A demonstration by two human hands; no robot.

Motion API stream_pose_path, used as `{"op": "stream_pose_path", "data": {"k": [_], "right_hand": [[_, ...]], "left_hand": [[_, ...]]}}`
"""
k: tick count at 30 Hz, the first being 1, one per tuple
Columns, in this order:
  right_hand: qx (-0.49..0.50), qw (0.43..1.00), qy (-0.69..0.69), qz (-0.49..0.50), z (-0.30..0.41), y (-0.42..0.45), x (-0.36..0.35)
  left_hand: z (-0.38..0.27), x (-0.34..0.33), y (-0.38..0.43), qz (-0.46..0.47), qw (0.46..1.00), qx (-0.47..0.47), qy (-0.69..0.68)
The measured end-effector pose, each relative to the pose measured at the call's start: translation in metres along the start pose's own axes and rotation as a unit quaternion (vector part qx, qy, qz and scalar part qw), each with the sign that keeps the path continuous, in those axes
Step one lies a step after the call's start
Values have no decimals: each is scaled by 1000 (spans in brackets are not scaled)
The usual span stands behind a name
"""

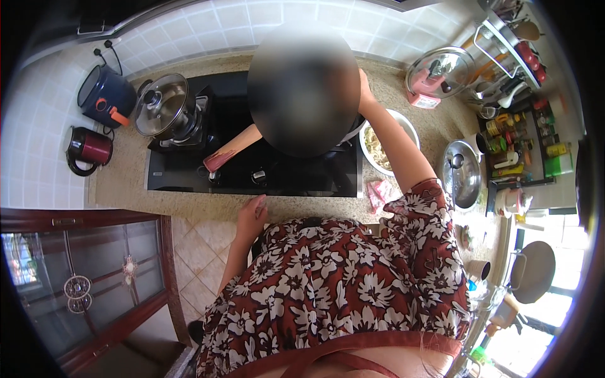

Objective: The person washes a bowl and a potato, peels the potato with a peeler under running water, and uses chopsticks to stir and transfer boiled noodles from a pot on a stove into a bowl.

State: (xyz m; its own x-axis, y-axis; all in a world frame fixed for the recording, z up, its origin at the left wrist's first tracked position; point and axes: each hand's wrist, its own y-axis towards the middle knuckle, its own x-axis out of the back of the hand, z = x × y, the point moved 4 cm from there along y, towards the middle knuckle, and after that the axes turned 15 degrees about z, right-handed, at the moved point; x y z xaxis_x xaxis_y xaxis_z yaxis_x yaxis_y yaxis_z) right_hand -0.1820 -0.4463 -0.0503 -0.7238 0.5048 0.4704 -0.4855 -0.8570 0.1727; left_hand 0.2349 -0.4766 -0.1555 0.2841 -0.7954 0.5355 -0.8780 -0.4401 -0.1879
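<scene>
My left hand (253, 214) rests near the counter's front edge, fingers loosely curled, with nothing seen in it. Up at the right burner, my right hand (364, 90) reaches beside a wok or pan; a round blur covers its fingers and most of the pan, so what it holds cannot be made out. A wooden handle (233, 148) sticks out of the blur to the left over the black glass cooktop (302, 177). Under my right forearm stands a white bowl (415, 131) of pale sliced food (376, 147). A pink and white cloth (379, 194) lies in front of it.
A steel pot with a glass lid (163, 106) sits on the left burner. Further left are a navy appliance (108, 95) and a dark red kettle (94, 146). At right are a glass lid (444, 71) on a pink stand, a steel basin (463, 182) and a rack of bottles.
</scene>
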Motion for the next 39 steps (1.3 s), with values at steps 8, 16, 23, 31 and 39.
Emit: {"op": "stream_pose_path", "data": {"k": [8,16,23,31,39], "right_hand": [[120,990,78,-11,5,13,-11],[-76,934,343,-66,38,-18,38],[-68,922,354,-142,38,-63,87],[-139,917,305,-217,-15,-194,160],[-189,860,289,-375,-64,-314,160]], "left_hand": [[3,-2,-7,-16,1000,15,-17],[-7,-2,2,12,1000,16,18],[-10,-4,21,57,998,10,16],[-7,-12,33,100,995,12,24],[-6,-19,48,150,988,-27,33]]}}
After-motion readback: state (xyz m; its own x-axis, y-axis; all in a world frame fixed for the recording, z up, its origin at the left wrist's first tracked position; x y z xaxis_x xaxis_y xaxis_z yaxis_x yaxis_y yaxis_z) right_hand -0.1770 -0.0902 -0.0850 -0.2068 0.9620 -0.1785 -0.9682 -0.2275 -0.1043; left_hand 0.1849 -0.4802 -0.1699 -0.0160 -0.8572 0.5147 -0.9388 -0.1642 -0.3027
